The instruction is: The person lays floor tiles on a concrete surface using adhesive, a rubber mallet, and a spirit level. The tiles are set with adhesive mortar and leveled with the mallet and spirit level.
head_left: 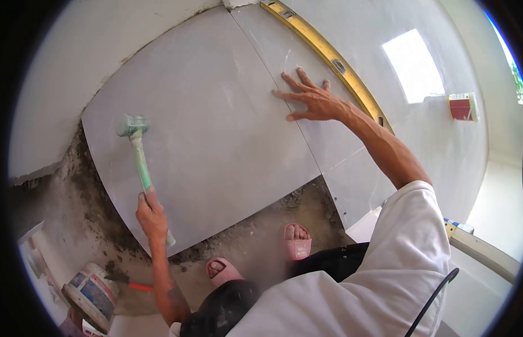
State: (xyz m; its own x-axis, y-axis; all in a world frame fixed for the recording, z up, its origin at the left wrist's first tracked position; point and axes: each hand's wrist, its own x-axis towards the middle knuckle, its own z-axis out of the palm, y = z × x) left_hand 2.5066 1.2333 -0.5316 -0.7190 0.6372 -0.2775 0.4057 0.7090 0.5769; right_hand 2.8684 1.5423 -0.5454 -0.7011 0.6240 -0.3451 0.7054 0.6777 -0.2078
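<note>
My left hand [152,215] is wrapped round the pale green handle of a rubber mallet [140,157]. The dusty mallet head lies over the left part of a large grey floor tile [211,129]. With fingers spread, my right hand [315,101] rests on the neighbouring tile [332,143], its fingertips reaching the joint between the two tiles. Just beyond that hand, a long yellow spirit level [312,36] lies across the tiled floor.
Rough mortar bed [256,236] shows along the near and left edges of the tile, by my pink sandals [298,241]. A bucket [93,292] stands at lower left beside a trowel with an orange handle [141,287]. To the right is a small red tub [462,106].
</note>
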